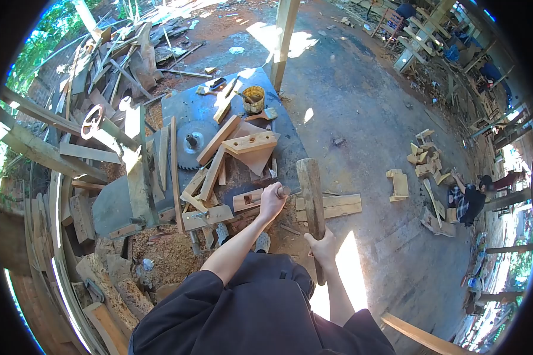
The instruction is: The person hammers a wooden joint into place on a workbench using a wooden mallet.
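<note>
My left hand (271,204) is closed round the wooden handle of a chisel (285,191); the blade is hidden by the hand. Just left of that hand lies a wooden piece (242,202) with a dark mortise cut in it. My right hand (323,248) grips the lower part of a long wooden mallet (311,192), whose thick head stands up to the right of the chisel, apart from it. A flat board (340,205) lies behind the mallet. Beyond my left hand, a wooden part with drilled holes (251,142) rests across other pieces.
A circular saw blade (189,155) sits in the metal table (175,106), near a stained tin (253,106). A wooden post (284,41) rises behind. Scrap wood (115,65) is heaped left. A person (471,200) crouches at right near stacked wooden blocks (423,160).
</note>
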### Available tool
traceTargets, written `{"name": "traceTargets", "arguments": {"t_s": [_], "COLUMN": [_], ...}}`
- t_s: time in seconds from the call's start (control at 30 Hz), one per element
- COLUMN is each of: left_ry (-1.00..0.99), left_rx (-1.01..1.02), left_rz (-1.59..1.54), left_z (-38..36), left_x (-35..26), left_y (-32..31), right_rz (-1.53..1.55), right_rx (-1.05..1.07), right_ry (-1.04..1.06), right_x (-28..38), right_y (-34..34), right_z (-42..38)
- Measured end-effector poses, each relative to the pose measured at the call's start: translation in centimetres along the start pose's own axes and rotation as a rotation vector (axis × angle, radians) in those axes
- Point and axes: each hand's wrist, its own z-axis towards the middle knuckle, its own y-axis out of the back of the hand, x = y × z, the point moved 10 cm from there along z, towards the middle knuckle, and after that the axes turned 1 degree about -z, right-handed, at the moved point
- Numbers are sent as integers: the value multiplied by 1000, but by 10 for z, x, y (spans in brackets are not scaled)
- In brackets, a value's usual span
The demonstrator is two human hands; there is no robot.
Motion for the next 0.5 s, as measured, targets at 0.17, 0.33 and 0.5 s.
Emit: {"name": "traceTargets", "arguments": {"t_s": [0.17,0.33,0.5], "left_ry": [60,181,264], "left_rx": [10,-120,-124], "left_rz": [-208,-228,-328], "left_z": [-1,-7,-19], "left_x": [21,47,83], "left_y": [24,86,114], "right_rz": [-47,-7,-40], "right_rx": [-32,0,70], "right_ry": [71,-40,-82], "right_x": [-25,-34,-40], "right_y": [5,-2,-17], "right_z": [3,-12,-13]}}
